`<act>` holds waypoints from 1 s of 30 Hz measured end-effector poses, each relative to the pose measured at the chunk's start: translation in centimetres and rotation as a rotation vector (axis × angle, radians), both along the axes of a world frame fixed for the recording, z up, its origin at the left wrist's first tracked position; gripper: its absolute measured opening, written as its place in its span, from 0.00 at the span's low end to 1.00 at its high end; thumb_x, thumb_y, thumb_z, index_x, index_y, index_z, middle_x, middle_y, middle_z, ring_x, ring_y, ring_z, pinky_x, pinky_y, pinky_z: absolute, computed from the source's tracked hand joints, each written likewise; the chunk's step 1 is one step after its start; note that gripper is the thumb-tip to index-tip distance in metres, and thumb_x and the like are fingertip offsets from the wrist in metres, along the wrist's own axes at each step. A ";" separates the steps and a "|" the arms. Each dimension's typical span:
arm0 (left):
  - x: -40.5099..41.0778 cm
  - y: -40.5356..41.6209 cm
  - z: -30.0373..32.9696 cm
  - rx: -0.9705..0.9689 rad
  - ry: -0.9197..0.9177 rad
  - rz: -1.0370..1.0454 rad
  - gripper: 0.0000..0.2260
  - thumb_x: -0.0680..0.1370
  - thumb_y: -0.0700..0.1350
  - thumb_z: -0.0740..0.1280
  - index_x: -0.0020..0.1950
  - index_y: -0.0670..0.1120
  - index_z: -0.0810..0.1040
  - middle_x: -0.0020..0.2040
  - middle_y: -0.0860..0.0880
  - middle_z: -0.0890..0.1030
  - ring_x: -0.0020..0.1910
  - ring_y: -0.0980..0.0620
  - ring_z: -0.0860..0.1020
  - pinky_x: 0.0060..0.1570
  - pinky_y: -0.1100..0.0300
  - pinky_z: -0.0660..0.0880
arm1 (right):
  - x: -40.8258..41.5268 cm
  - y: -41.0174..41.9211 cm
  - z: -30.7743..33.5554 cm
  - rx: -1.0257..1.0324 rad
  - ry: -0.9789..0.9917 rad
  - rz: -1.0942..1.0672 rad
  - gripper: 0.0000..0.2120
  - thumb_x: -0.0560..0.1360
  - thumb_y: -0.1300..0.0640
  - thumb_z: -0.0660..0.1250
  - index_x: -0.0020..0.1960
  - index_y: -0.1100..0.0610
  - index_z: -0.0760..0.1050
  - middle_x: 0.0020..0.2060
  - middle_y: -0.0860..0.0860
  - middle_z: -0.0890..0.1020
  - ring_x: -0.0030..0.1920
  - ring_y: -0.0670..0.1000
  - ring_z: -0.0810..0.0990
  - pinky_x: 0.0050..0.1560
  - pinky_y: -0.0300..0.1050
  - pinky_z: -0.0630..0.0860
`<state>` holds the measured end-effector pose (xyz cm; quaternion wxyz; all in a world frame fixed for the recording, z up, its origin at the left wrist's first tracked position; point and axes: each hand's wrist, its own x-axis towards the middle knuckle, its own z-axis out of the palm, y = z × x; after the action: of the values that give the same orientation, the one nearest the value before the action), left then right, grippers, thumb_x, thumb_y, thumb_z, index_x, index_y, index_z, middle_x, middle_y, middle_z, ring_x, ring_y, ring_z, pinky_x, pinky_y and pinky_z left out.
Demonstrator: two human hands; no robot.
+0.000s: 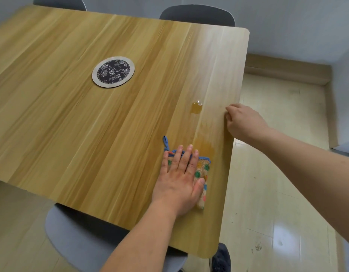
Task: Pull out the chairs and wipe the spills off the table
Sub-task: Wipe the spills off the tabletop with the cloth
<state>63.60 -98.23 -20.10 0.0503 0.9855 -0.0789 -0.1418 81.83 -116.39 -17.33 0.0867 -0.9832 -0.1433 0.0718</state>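
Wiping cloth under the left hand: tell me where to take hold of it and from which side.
Take the wiping cloth by its blue hanging loop at the far left corner, coming from above on the far side. The loop sticks out past the fingers of the left hand, which presses the rest flat on the table; the loop alone offers a free grip.

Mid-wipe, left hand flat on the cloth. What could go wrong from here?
1. The small patterned cloth with blue trim already looks stained, so it may smear the amber streak rather than lift it.
2. The amber puddle lies beyond the left hand, untouched, and could be missed.
3. Both spills lie close to the wooden table's right edge, where the right hand rests; a sideways stroke could push liquid onto the floor.
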 end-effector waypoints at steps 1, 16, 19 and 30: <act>1.1 -0.2 0.0 0.005 0.001 0.004 0.31 0.82 0.60 0.40 0.77 0.49 0.29 0.77 0.51 0.27 0.74 0.50 0.24 0.72 0.43 0.27 | 0.7 0.0 -0.2 0.000 -0.030 0.005 0.13 0.79 0.57 0.52 0.53 0.60 0.74 0.54 0.56 0.77 0.55 0.61 0.75 0.57 0.53 0.72; 14.7 -1.5 -0.8 0.091 -0.013 0.037 0.32 0.78 0.62 0.34 0.78 0.50 0.29 0.78 0.51 0.28 0.75 0.50 0.25 0.73 0.43 0.28 | 11.7 0.0 -4.3 0.027 -0.018 -0.055 0.27 0.83 0.50 0.44 0.79 0.60 0.49 0.79 0.56 0.49 0.78 0.54 0.45 0.77 0.51 0.41; 17.3 -1.5 -0.9 0.093 -0.024 0.045 0.33 0.77 0.62 0.34 0.78 0.50 0.29 0.78 0.51 0.29 0.75 0.50 0.26 0.73 0.43 0.29 | 11.3 0.0 -5.0 0.070 -0.045 -0.074 0.27 0.83 0.50 0.44 0.79 0.59 0.49 0.79 0.55 0.50 0.78 0.53 0.46 0.77 0.50 0.41; 27.1 -2.2 -0.4 0.096 -0.042 0.082 0.31 0.83 0.61 0.44 0.80 0.50 0.35 0.80 0.51 0.34 0.78 0.50 0.31 0.75 0.44 0.31 | 12.0 -0.4 -5.1 0.114 -0.133 -0.041 0.26 0.82 0.51 0.48 0.77 0.58 0.57 0.77 0.54 0.58 0.78 0.54 0.53 0.77 0.52 0.40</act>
<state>90.68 -100.47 -20.46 0.0068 0.9919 -0.0326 -0.1226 93.86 -116.76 -22.47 0.1342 -0.9820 -0.1326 -0.0036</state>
